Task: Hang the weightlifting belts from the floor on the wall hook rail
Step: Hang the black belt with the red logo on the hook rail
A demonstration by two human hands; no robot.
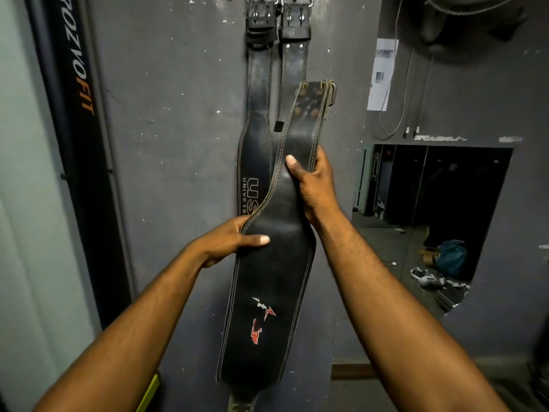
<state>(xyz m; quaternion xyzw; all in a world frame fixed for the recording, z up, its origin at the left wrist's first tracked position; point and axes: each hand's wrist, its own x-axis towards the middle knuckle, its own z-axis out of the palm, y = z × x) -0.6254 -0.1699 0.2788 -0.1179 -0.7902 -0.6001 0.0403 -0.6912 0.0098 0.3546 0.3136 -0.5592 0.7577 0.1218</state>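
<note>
A: Head view is dim overall. The grey wall [178, 144] is lit flat, with no hard shadows.
B: Source?
A: Not in frame. A soft sheen runs down the belt [267, 292] and the forearms [386, 292]. No blown glare.
B: Darkest part?
A: The dark rectangle [445, 188] at right is near black, its detail crushed.
B: Sharpness?
A: Centre is sharp; belt stitching and logo are readable. Edges go soft and the lower right corner is smeared. Wide-angle bend: the black post [77, 144] at left bows, and the forearms stretch toward the bottom corners.
</note>
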